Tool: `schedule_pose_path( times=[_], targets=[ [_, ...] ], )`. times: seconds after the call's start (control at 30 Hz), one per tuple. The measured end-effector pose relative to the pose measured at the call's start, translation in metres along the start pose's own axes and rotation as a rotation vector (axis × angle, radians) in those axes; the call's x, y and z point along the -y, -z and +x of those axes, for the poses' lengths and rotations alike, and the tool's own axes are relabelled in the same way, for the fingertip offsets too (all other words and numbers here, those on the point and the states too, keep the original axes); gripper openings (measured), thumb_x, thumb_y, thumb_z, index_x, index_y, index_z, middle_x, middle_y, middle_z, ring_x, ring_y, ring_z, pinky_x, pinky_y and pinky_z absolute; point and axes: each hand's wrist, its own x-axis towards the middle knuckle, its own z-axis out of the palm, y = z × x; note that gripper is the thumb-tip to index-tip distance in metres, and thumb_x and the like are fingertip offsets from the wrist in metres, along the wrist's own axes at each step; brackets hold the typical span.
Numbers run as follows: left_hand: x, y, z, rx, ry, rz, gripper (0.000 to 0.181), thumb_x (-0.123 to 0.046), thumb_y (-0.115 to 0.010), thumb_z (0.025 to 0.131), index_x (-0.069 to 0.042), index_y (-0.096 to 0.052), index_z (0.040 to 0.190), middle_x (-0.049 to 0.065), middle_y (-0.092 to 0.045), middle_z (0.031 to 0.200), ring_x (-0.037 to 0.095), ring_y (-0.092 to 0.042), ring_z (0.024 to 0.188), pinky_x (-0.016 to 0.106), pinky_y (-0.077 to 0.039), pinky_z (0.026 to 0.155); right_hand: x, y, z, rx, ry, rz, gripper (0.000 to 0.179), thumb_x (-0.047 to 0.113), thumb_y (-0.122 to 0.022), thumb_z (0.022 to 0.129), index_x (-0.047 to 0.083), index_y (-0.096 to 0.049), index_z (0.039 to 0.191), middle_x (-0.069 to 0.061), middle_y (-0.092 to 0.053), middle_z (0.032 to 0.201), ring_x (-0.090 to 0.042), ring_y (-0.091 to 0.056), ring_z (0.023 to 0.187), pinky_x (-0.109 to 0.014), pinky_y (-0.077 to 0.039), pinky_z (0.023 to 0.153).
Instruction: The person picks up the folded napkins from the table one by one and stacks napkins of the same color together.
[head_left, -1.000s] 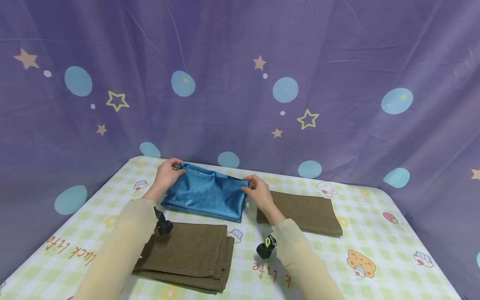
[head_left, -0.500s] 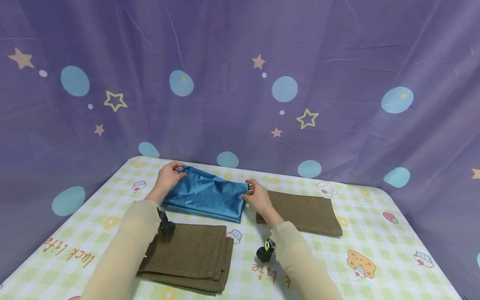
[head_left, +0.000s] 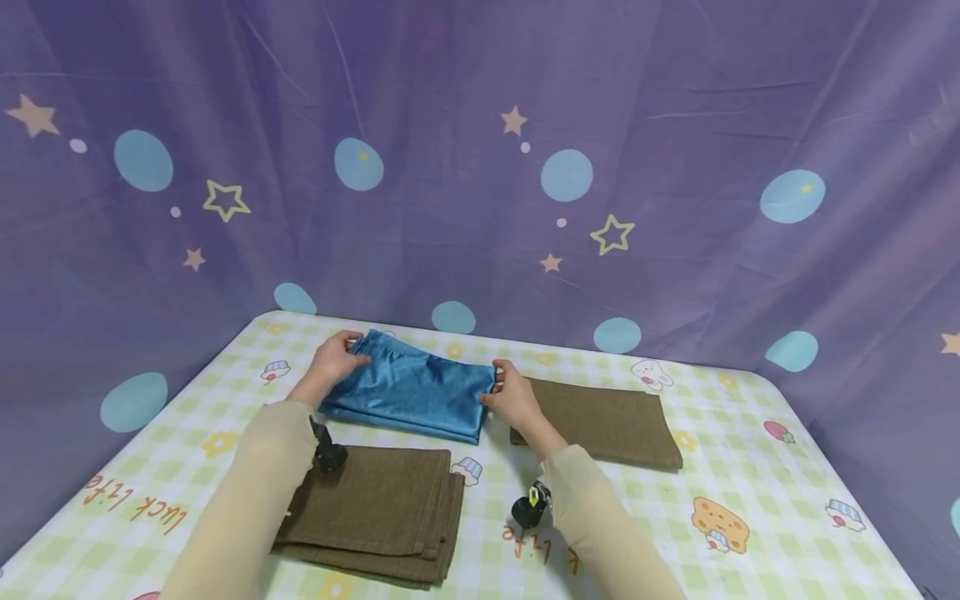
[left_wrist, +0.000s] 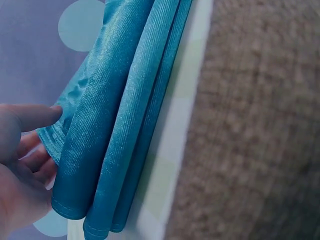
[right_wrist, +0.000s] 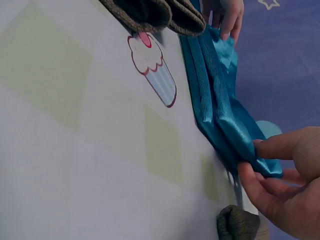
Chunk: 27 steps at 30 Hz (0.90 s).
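Note:
A shiny blue folded cloth (head_left: pixel 416 387) lies at the back of the table, its layers stacked in rolled folds along the near edge. At its far left corner is my left hand (head_left: pixel 333 362), thumb on top and fingers behind the fabric. The left wrist view shows that thumb (left_wrist: pixel 42 116) against the cloth's end. My right hand (head_left: pixel 516 396) holds the right end between thumb and fingers. In the right wrist view, the right thumb (right_wrist: pixel 280 146) rests over the folds while the fingers lie beneath and beside them.
A stack of folded brown cloths (head_left: pixel 375 504) lies in front of the blue cloth, partly under the left sleeve. Another folded brown cloth (head_left: pixel 607 422) lies right of my right hand. A checkered tablecloth (head_left: pixel 757 467) covers the table; a purple curtain (head_left: pixel 465 208) hangs behind.
The blue cloth's far edge has come down and its top layer looks flatter. Both hands have shifted slightly lower with it. The brown cloths have stayed in place.

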Motion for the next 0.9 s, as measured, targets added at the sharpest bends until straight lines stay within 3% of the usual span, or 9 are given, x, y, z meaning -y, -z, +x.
schedule_pose_path(
  times=[0.23, 0.5, 0.9],
  targets=[
    [0.001, 0.0, -0.003, 0.058, 0.017, -0.009, 0.065, -0.015, -0.058, 0.087, 0.003, -0.025, 0.14, 0.03, -0.03, 0.138, 0.043, -0.033, 0.124, 0.05, -0.033, 0.098, 0.005, 0.001, -0.007, 0.005, -0.009, -0.009, 0.069, 0.009, -0.071, 0.077, 0.003, -0.036, 0.136, -0.017, -0.056, 0.112, -0.022, -0.058, 0.089, -0.033, -0.05, 0.07],
    [0.003, 0.002, -0.006, 0.101, -0.031, 0.027, 0.067, -0.016, -0.06, 0.085, 0.005, -0.027, 0.139, 0.03, -0.029, 0.139, 0.043, -0.029, 0.127, 0.05, -0.028, 0.103, 0.005, 0.007, -0.014, 0.024, -0.03, 0.058, 0.065, 0.002, -0.068, 0.077, 0.0, -0.037, 0.134, -0.015, -0.054, 0.099, -0.014, -0.059, 0.064, -0.026, -0.051, 0.056],
    [0.009, 0.007, -0.019, 0.046, -0.049, 0.067, 0.056, -0.015, -0.06, 0.084, 0.006, -0.039, 0.132, 0.029, -0.038, 0.134, 0.043, -0.036, 0.122, 0.05, -0.032, 0.1, 0.001, 0.009, -0.027, 0.036, 0.083, -0.031, 0.041, 0.008, -0.067, 0.079, 0.0, -0.054, 0.118, -0.014, -0.059, 0.099, -0.018, -0.063, 0.075, -0.028, -0.05, 0.062]
  ],
)
